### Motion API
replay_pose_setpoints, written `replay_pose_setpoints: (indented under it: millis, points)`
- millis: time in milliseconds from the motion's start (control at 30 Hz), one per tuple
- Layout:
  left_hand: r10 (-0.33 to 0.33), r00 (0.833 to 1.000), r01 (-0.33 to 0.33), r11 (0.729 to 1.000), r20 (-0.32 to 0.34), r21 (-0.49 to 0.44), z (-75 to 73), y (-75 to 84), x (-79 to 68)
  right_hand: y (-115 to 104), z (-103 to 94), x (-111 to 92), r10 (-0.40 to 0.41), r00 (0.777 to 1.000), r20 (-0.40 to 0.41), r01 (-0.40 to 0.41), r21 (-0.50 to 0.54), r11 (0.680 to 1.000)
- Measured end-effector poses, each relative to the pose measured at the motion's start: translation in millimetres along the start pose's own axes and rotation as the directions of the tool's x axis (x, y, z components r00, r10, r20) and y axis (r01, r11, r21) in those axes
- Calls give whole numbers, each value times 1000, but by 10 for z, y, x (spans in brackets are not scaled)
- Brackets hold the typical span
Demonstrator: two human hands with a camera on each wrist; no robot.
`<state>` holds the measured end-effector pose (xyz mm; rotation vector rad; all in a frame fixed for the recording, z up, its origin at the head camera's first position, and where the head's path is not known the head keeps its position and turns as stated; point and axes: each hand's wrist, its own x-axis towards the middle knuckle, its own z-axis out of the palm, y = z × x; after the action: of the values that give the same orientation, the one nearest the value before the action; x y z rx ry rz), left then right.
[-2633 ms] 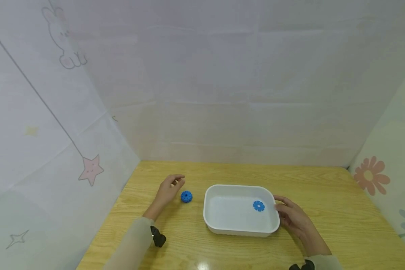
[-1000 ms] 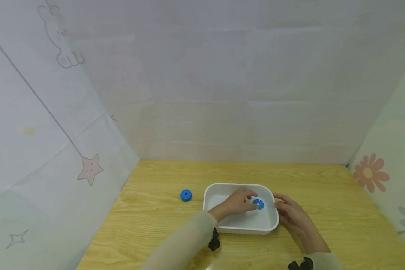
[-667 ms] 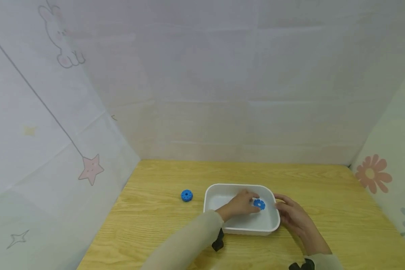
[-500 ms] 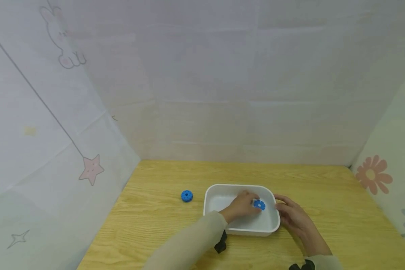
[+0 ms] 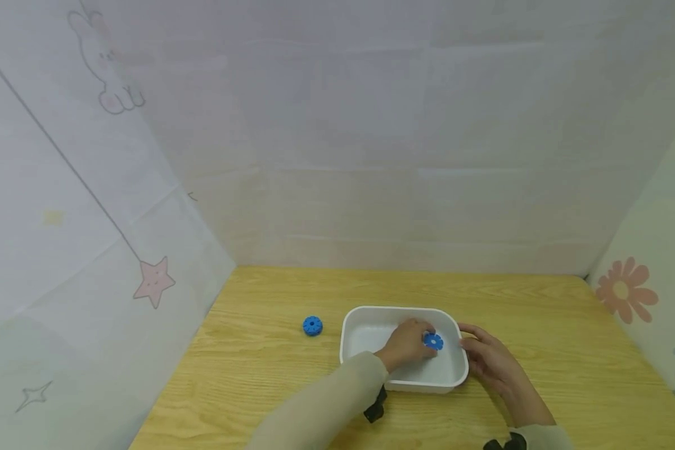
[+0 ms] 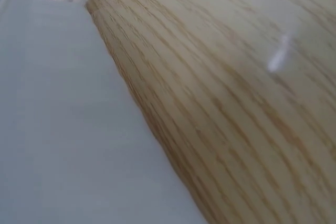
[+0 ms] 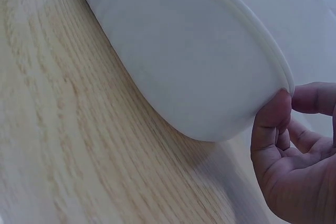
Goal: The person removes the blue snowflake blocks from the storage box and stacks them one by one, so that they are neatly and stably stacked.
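A white plastic tray (image 5: 365, 334) stands on the table, with a blue notched snowflake building disc (image 5: 434, 342) near its right end. My left hand (image 5: 407, 344) reaches into the tray and pinches this disc between thumb and curved fingers. My right hand (image 5: 492, 362) is at the tray's right end. In the right wrist view, the right thumb (image 7: 275, 114) and forefinger pinch the tray's rim (image 7: 268, 40). Only the tray's near outer wall (image 6: 79, 103) and a bit of a hand show in the left wrist view, so the left hand's grasp is hidden there.
Left of the tray, a small stack of blue snowflake discs (image 5: 312, 325) sits on the wooden table (image 5: 247, 350). Pale patterned cloth (image 5: 343, 156) hangs behind the table and along both sides. Dark wrist cameras (image 5: 375, 406) are strapped to both sleeves.
My left hand has moved right from beside the blue stack into the tray, and its thumb and fingers have drawn in around the disc. The right hand stays at the tray's right end.
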<state>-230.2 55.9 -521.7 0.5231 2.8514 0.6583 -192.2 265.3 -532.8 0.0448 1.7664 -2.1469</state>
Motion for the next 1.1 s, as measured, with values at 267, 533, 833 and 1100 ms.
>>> replay_pose_setpoints:
  millis: [267, 533, 833, 1100]
  points:
    - [-69, 998, 69, 998, -4, 11, -18, 38, 12, 18, 4, 17, -3, 1000, 24, 3, 4, 1000]
    - [-67, 998, 67, 997, 10, 47, 10, 61, 25, 17, -2, 30, 10, 1000, 2, -10, -11, 1000]
    - [-22, 1000, 21, 995, 8, 103, 18, 93, 32, -5, -3, 23, 6, 1000, 5, -6, -11, 1000]
    - [-9, 1000, 6, 996, 25, 95, 41, 95, 35, 4, 2, 21, 20, 1000, -2, -20, -10, 1000]
